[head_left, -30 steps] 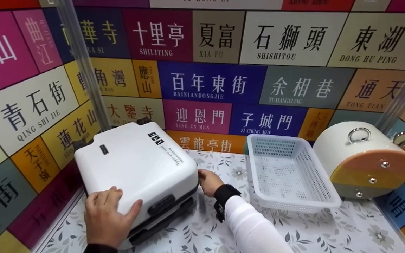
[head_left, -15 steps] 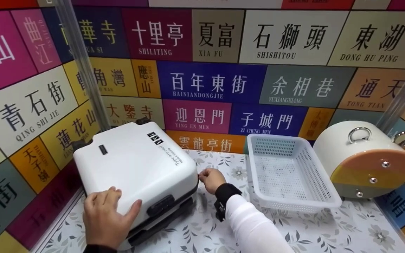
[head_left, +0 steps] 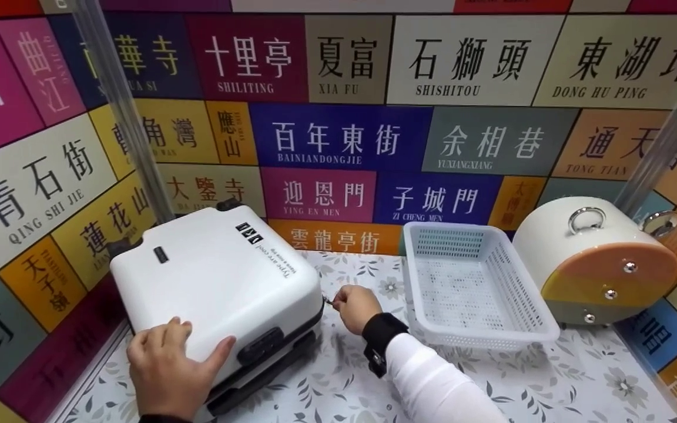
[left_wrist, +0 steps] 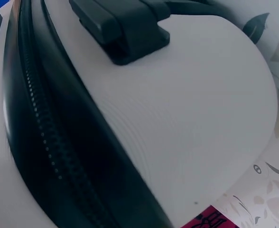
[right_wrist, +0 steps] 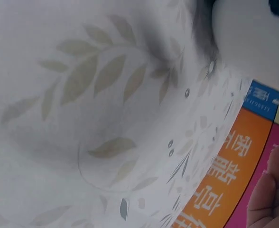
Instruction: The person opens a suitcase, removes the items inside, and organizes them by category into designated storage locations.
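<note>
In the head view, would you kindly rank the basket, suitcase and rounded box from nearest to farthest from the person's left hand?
1. Suitcase, touching the left hand.
2. Basket, to the right, past the right hand.
3. Rounded box, farthest right, beyond the basket.

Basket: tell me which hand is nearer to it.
Right. The right hand is left of the basket, beside the suitcase; the left hand is farther left, resting on the suitcase.

White suitcase (head_left: 215, 282) laid flat on flowery table (head_left: 338, 382), black words (head_left: 250, 233) printed on top. Black zip (left_wrist: 40, 118) set along side; small zip pull (head_left: 328, 301) pinched near corner.
</note>
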{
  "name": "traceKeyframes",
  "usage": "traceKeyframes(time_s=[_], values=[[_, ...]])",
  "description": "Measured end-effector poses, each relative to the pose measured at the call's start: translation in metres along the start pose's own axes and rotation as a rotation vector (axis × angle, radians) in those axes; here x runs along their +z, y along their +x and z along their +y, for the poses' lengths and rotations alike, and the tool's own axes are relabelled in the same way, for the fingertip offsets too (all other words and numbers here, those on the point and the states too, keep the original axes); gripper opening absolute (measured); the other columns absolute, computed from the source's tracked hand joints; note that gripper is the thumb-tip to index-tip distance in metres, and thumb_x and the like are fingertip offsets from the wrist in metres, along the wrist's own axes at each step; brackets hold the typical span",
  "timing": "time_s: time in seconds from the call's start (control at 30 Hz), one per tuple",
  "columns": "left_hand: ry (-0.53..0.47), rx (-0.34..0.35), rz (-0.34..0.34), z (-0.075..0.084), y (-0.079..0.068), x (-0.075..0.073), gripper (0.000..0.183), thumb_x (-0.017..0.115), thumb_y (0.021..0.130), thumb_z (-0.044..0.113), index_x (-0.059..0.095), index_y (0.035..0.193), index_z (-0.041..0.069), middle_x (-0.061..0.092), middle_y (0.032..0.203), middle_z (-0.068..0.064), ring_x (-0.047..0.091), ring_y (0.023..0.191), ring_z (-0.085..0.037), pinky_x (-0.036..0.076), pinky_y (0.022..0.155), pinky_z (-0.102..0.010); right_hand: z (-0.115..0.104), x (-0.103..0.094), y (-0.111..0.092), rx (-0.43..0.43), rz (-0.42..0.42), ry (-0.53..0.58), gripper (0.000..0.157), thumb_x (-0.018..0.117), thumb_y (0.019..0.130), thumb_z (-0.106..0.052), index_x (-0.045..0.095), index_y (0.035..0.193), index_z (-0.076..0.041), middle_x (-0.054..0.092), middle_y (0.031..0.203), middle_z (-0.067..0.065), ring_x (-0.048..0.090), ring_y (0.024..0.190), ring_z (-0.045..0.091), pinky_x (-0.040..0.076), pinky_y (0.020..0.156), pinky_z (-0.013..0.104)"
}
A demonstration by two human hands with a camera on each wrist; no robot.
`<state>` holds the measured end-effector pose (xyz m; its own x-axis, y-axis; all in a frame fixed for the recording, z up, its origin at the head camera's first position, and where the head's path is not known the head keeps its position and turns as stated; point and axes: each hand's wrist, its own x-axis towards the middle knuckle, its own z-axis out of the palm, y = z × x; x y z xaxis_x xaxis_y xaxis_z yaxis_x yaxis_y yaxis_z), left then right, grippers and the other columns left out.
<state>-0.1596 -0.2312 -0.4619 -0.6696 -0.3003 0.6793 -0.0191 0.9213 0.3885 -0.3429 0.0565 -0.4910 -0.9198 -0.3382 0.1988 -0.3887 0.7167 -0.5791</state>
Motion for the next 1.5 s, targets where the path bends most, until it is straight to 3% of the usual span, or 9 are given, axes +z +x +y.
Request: traceKeyframes(time_s=[0.27, 0.4, 0.5, 0.67, 0.8, 0.97, 1.17, 1.3, 1.5], values=[[0.002, -0.035, -0.015, 0.010, -0.007, 0.000, 0.074, 0.086, 0.073, 0.059, 0.067, 0.109, -0.003, 0.068, 0.119, -0.030, 0.058, 0.110, -0.047, 0.036, 0.108, -0.064, -0.004, -0.005, -0.017, 0.000, -0.014, -0.029, 0.012, 0.069, 0.095, -0.008, 0.069, 0.083, -0.009, 0.074, 0.084, 0.007, 0.071, 0.083, 0.030, 0.057, 0.078, 0.041], [0.016, -0.047, -0.037, 0.022, -0.011, 0.002, 0.074, 0.088, 0.073, 0.056, 0.066, 0.112, -0.004, 0.067, 0.121, -0.031, 0.056, 0.112, -0.052, 0.037, 0.107, -0.066, -0.002, -0.005, -0.014, 0.020, -0.039, -0.032, 0.013, 0.064, 0.097, -0.006, 0.065, 0.085, -0.008, 0.071, 0.080, 0.006, 0.067, 0.076, 0.025, 0.054, 0.071, 0.036], [0.053, -0.033, -0.083, 0.035, -0.014, 0.007, 0.075, 0.087, 0.076, 0.055, 0.065, 0.118, -0.004, 0.066, 0.126, -0.031, 0.056, 0.116, -0.056, 0.044, 0.103, -0.070, 0.002, -0.003, -0.007, 0.068, -0.074, 0.018, 0.009, 0.060, 0.099, -0.003, 0.068, 0.095, -0.004, 0.073, 0.078, 0.008, 0.068, 0.070, 0.023, 0.054, 0.066, 0.032], [0.081, -0.023, -0.165, 0.057, -0.022, 0.018, 0.076, 0.086, 0.081, 0.050, 0.062, 0.131, -0.002, 0.060, 0.144, -0.026, 0.052, 0.134, -0.054, 0.039, 0.105, -0.082, 0.011, -0.005, 0.002, 0.090, 0.001, -0.034, 0.025, 0.057, 0.095, -0.001, 0.078, 0.108, -0.005, 0.081, 0.093, 0.010, 0.077, 0.088, 0.033, 0.062, 0.080, 0.040], [0.083, -0.018, -0.159, 0.067, -0.025, 0.025, 0.080, 0.088, 0.080, 0.047, 0.058, 0.135, -0.002, 0.057, 0.148, -0.025, 0.048, 0.140, -0.051, 0.034, 0.107, -0.085, 0.018, -0.008, 0.003, 0.088, 0.072, -0.110, 0.026, 0.056, 0.090, 0.000, 0.080, 0.098, -0.007, 0.081, 0.096, 0.009, 0.076, 0.095, 0.037, 0.060, 0.087, 0.047], [0.075, -0.017, -0.178, 0.075, -0.024, 0.026, 0.083, 0.088, 0.081, 0.047, 0.055, 0.142, 0.001, 0.055, 0.151, -0.023, 0.044, 0.143, -0.049, 0.032, 0.108, -0.085, 0.025, -0.010, 0.002, 0.093, 0.081, -0.085, 0.022, 0.057, 0.090, 0.000, 0.078, 0.095, -0.006, 0.080, 0.095, 0.011, 0.075, 0.094, 0.037, 0.060, 0.086, 0.048], [0.098, 0.013, -0.292, 0.081, -0.021, 0.023, 0.082, 0.081, 0.086, 0.051, 0.053, 0.150, 0.009, 0.053, 0.157, -0.016, 0.045, 0.145, -0.046, 0.032, 0.108, -0.085, 0.030, -0.011, 0.012, 0.163, 0.038, 0.032, 0.026, 0.054, 0.099, -0.003, 0.074, 0.115, -0.001, 0.079, 0.096, 0.012, 0.074, 0.095, 0.034, 0.059, 0.088, 0.044], [0.066, 0.079, -0.247, 0.075, -0.018, 0.023, 0.079, 0.086, 0.080, 0.052, 0.061, 0.143, 0.012, 0.062, 0.148, -0.015, 0.055, 0.136, -0.044, 0.035, 0.109, -0.082, 0.032, -0.010, 0.015, 0.143, 0.051, 0.030, 0.022, 0.059, 0.103, -0.008, 0.075, 0.115, -0.002, 0.079, 0.093, 0.013, 0.074, 0.090, 0.034, 0.059, 0.084, 0.044], [-0.035, 0.127, -0.144, 0.071, -0.016, 0.031, 0.075, 0.090, 0.074, 0.050, 0.066, 0.133, 0.009, 0.065, 0.137, -0.018, 0.057, 0.129, -0.042, 0.028, 0.114, -0.079, 0.033, -0.016, 0.009, 0.040, 0.120, -0.154, 0.013, 0.065, 0.093, -0.003, 0.077, 0.093, -0.006, 0.080, 0.093, 0.010, 0.076, 0.092, 0.038, 0.060, 0.084, 0.050]])
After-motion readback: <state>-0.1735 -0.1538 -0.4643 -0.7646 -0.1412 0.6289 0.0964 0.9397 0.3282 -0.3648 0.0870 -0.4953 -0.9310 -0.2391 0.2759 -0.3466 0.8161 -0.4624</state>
